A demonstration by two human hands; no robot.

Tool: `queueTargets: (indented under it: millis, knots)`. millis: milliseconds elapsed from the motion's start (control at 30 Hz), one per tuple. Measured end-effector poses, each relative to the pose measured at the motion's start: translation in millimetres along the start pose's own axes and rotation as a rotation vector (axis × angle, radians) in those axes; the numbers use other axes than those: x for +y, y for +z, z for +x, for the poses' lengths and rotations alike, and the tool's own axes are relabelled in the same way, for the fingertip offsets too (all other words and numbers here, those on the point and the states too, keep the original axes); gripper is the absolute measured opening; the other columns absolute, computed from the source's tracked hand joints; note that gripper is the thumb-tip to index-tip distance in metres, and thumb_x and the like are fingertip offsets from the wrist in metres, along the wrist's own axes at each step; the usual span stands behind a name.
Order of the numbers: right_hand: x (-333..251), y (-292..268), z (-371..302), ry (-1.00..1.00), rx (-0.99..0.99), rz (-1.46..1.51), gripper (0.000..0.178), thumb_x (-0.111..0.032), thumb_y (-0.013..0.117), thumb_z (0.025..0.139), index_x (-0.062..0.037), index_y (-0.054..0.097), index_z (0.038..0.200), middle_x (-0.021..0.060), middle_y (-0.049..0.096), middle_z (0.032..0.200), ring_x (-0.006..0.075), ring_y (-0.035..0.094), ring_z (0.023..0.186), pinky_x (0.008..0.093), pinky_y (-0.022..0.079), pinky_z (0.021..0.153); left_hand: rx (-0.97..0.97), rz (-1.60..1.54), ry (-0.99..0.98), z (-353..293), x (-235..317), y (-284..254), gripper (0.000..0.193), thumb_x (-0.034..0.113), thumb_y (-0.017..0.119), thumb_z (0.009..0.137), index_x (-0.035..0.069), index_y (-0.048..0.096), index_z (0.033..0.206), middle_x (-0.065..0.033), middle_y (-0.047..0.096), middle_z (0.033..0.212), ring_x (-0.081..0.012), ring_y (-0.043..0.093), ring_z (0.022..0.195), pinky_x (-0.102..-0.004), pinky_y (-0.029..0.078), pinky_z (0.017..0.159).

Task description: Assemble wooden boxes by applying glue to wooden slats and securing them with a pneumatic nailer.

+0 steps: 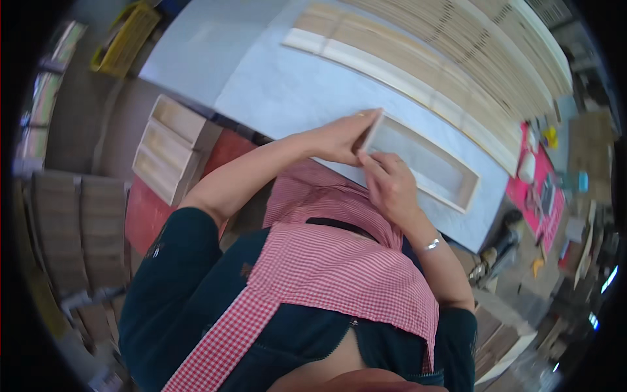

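Note:
A long, narrow rectangular wooden frame [469, 191] of pale wood rests at the near edge of a white table, running from my hands toward the right. The whitish surface seen inside its walls looks like the tabletop. My left hand [345, 138] is wrapped round the frame's left end, with the thumb side at the far corner. My right hand [392, 188] is closed at the near left corner, fingers bent against the wood. Anything small between these fingers is hidden.
Long thin wooden strips [418, 81] lie in rows across the far side of the table [261, 85]. Finished-looking wooden boxes [166, 153] stand on a red surface [145, 219] at the left. A yellow crate [127, 39] sits far left. A pink cloth [547, 209] with tools lies right.

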State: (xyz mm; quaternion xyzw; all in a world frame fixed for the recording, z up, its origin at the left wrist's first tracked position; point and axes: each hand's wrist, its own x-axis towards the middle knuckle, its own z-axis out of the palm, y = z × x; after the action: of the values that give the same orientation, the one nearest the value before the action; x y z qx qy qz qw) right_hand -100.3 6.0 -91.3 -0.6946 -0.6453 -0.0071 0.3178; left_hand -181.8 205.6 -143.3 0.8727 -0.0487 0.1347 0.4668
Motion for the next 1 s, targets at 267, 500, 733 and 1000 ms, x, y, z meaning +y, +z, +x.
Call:
queueTargets:
  millis: [267,500,733,1000]
  knots:
    - [1,-14,-12,0.138,0.022,0.059,0.037,-0.006,0.068,0.088,-0.0059,0.066,0.125,0.0123,0.064,0.115,0.0277,0.062,0.096,0.0344,0.052,0.083,-0.117,-0.114,-0.22,1,16,-13,0.104,0.011,0.083,0.069,-0.001,0.028,0.157,-0.0229,0.049,0.147,-0.0348,0.055,0.126,-0.0397,0.046,0.106]
    - [20,-35,-54,0.324,0.172,0.12,0.035,-0.005,0.072,0.085,-0.004,0.066,0.12,0.014,0.064,0.117,0.0285,0.062,0.099,0.0342,0.053,0.087,-0.17,-0.126,-0.343,23,29,-7,0.107,0.008,0.085,0.069,0.0,0.026,0.159,-0.0225,0.045,0.151,-0.0359,0.053,0.13,-0.0408,0.047,0.107]
    - [121,-151,-183,0.836,0.533,-0.796,0.045,-0.014,0.074,0.083,-0.0004,0.062,0.124,0.0188,0.065,0.112,0.037,0.06,0.099,0.0456,0.049,0.09,-0.083,-0.119,-0.381,15,27,-7,0.106,0.011,0.086,0.069,-0.001,0.029,0.157,-0.0225,0.046,0.15,-0.0357,0.056,0.127,-0.0408,0.046,0.109]
    - [177,-197,-286,1.537,0.073,-0.745,0.069,-0.042,0.072,0.086,0.0081,0.052,0.13,0.0308,0.068,0.111,0.0477,0.066,0.102,0.0501,0.053,0.091,-0.026,-0.255,-0.512,53,61,17,0.088,0.02,0.088,0.063,-0.005,0.051,0.139,-0.0208,0.065,0.125,-0.0328,0.066,0.105,-0.038,0.055,0.092]
